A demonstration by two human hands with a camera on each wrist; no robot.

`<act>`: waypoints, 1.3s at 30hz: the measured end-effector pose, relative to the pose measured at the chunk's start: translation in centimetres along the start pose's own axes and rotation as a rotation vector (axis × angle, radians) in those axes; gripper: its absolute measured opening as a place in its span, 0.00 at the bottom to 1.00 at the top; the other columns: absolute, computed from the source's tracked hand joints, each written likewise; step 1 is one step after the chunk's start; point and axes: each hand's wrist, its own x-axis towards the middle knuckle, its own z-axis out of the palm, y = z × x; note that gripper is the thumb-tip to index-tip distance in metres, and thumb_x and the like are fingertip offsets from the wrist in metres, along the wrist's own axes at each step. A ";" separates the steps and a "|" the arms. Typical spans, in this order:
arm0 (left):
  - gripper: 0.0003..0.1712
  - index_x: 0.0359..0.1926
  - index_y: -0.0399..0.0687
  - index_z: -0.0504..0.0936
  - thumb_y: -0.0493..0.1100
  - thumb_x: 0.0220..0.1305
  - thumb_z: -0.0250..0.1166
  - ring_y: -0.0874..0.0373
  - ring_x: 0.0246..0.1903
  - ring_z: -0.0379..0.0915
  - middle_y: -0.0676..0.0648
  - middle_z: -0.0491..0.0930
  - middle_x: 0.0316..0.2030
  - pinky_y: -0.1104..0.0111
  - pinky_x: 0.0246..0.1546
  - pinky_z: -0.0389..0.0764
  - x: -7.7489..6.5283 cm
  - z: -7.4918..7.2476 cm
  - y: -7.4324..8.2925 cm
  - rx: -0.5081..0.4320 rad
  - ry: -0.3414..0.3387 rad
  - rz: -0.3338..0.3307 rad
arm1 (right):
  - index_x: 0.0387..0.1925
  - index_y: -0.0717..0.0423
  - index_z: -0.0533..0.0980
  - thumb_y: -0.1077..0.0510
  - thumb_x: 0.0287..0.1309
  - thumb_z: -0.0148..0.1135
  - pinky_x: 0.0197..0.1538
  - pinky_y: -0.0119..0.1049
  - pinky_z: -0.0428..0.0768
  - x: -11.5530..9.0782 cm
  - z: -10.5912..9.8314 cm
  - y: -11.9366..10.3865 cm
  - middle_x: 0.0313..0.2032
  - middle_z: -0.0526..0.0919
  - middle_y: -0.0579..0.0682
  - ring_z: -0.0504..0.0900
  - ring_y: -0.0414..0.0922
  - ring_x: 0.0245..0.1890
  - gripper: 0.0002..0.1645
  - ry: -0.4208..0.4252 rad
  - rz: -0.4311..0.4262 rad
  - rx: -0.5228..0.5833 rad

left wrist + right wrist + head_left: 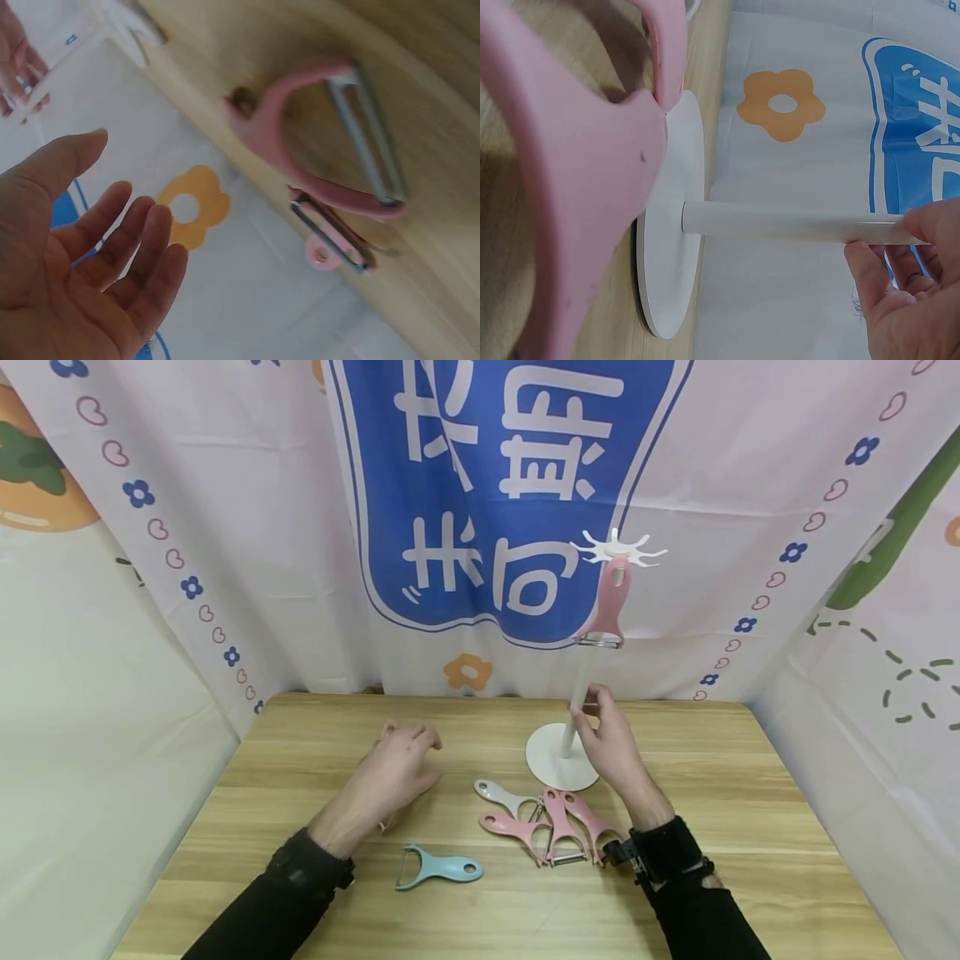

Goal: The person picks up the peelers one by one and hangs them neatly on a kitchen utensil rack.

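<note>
My right hand [609, 739] pinches the white pole [780, 223] of a stand between thumb and fingers. The round base [547, 764] sits on the table, and a ring of white hooks [637, 553] tops the pole. From a hook hangs a pink peeler [613, 593], blade down. My left hand [393, 768] hovers over the table's left half, fingers loosely bent and palm empty in the left wrist view. Beside it in that view lie a pink peeler [268, 135] and another pink peeler [324, 251]; in the head view the hand mostly covers them.
In front of the base lie a whitish peeler [495, 792] and several pink peelers [510, 825], bunched and overlapping. A light blue peeler [450, 867] lies nearer the front, left of them. Behind the wooden table [300, 752] hangs a printed curtain [300, 635].
</note>
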 end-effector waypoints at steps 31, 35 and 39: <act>0.14 0.45 0.38 0.82 0.40 0.63 0.73 0.52 0.34 0.79 0.44 0.80 0.34 0.59 0.36 0.86 -1.9 2.1 -1.9 0.124 -0.194 0.037 | 0.67 0.59 0.65 0.59 0.76 0.56 0.58 0.57 0.82 0.1 0.0 0.2 0.57 0.78 0.60 0.79 0.59 0.60 0.23 0.010 -0.004 -0.022; 0.15 0.46 0.39 0.82 0.40 0.62 0.74 0.54 0.35 0.78 0.45 0.80 0.35 0.61 0.37 0.86 -1.8 2.0 -1.8 0.110 -0.199 0.030 | 0.67 0.60 0.65 0.59 0.76 0.56 0.58 0.57 0.82 0.1 -0.1 0.2 0.57 0.78 0.60 0.79 0.59 0.60 0.23 0.004 -0.002 -0.010; 0.13 0.46 0.40 0.82 0.41 0.65 0.72 0.56 0.34 0.77 0.46 0.80 0.35 0.64 0.34 0.86 -1.6 1.8 -1.6 0.103 -0.173 0.036 | 0.66 0.59 0.65 0.59 0.76 0.57 0.58 0.57 0.82 0.1 -0.1 0.2 0.57 0.78 0.60 0.79 0.59 0.60 0.23 0.008 0.007 -0.007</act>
